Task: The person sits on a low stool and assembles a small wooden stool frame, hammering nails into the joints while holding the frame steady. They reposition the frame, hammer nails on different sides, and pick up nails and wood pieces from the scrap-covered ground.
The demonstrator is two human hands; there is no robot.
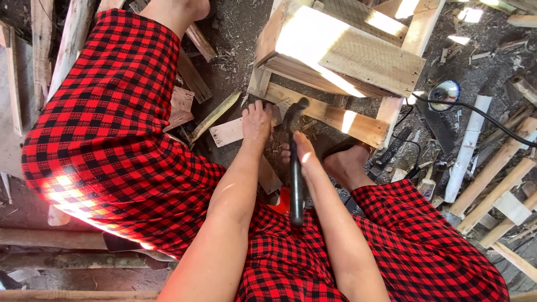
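Gripping a black-handled hammer [295, 168] in my right hand [302, 150], I press my left hand [256, 120] on the rough wooden frame [335, 114] at twelve o'clock.

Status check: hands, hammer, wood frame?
Left hand pressed on pale wooden frame rail. Right hand gripping black-handled hammer, head at rail. Black cable lying off right.

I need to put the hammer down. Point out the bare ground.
Little is free. One bare dirt patch lies between the wooden frame and the raised knee. Around the left hand and right hand, which grips the hammer, offcuts crowd the ground. Right of the frame, the black cable and sticks fill it.
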